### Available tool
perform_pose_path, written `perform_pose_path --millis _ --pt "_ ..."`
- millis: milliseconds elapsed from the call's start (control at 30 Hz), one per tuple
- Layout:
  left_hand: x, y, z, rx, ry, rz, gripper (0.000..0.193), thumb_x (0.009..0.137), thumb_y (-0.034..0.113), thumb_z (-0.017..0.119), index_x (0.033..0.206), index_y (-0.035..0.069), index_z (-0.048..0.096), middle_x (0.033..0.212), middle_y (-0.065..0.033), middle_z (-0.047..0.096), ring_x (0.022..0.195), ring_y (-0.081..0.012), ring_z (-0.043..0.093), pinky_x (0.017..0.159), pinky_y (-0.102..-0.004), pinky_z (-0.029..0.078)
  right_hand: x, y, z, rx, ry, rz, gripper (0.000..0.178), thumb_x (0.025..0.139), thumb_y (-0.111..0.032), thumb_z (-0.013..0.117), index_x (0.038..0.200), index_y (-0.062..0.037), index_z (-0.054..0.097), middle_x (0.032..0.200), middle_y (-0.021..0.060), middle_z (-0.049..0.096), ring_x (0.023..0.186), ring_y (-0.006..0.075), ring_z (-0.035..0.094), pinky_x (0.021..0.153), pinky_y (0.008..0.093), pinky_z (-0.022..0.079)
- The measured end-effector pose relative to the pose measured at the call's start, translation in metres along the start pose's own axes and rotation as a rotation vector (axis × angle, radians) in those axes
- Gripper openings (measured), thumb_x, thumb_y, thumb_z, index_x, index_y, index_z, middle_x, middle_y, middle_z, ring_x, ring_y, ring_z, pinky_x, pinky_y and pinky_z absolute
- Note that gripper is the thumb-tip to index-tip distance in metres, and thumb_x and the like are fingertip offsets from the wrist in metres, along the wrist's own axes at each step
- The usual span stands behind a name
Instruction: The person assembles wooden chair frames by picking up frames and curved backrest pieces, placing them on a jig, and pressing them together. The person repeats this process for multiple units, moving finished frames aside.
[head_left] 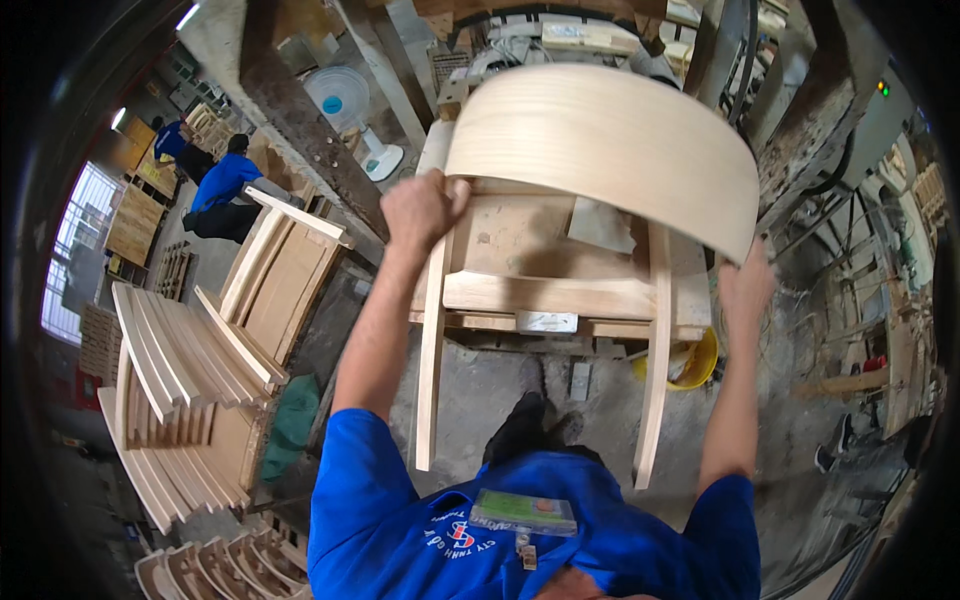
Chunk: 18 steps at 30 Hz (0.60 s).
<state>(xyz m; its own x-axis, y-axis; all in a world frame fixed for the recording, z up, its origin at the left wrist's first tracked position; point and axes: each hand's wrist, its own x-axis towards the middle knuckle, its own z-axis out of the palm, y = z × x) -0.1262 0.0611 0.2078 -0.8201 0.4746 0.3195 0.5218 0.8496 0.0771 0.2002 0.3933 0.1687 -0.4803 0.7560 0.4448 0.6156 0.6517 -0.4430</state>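
Observation:
A broad, pale curved wooden panel arches over the far part of a wooden chair frame. My left hand is closed at the panel's left end, beside the frame's left post. The fingertips are hidden there. At the lower right end of the panel, my right hand grips the corner, slightly blurred. The frame lies on a workbench, its two long legs jutting toward me past the near edge. A crossrail joins them. Whether the panel touches the frame, I cannot tell.
Stacked curved wooden slats stand at left. A yellow bucket sits under the bench's right side. Steel machine posts flank the bench, with a white fan behind the left one. A person in blue works at far left.

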Motion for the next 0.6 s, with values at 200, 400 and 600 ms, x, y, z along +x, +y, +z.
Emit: perform_pose_path --millis 200,400,600 --pt "0.086 -0.054 0.066 -0.128 0.163 0.140 0.028 0.081 0.024 0.070 0.097 0.002 0.065 0.078 -0.0269 0.068 0.079 -0.0484 0.069 0.071 -0.0553 0.054 0.068 -0.058 0.042 0.086 0.163 -0.178 0.047 0.081 -0.007 0.059 0.127 -0.0032 0.059 0.112 0.0298 0.067 0.110 0.0488 0.062 0.091 0.0538 0.050" --pt "0.144 -0.063 0.136 -0.269 0.117 0.161 0.028 0.090 0.020 0.062 0.106 -0.003 0.065 0.097 -0.0309 0.069 0.093 -0.0513 0.067 0.078 -0.0576 0.054 0.160 -0.052 0.124 -0.115 -0.113 -0.112 0.033 0.086 -0.019 0.064 0.114 -0.0011 0.067 0.107 0.0296 0.069 0.102 0.0506 0.065 0.088 0.0547 0.053" --pt "0.152 -0.064 0.170 -0.230 0.114 0.027 0.033 0.091 0.027 0.062 0.105 -0.003 0.064 0.092 -0.0315 0.069 0.089 -0.0513 0.068 0.078 -0.0589 0.055 0.166 -0.050 0.178 -0.009 0.024 -0.186 0.032 0.089 -0.026 0.064 0.107 0.0007 0.067 0.105 0.0293 0.069 0.099 0.0509 0.065 0.085 0.0554 0.053"
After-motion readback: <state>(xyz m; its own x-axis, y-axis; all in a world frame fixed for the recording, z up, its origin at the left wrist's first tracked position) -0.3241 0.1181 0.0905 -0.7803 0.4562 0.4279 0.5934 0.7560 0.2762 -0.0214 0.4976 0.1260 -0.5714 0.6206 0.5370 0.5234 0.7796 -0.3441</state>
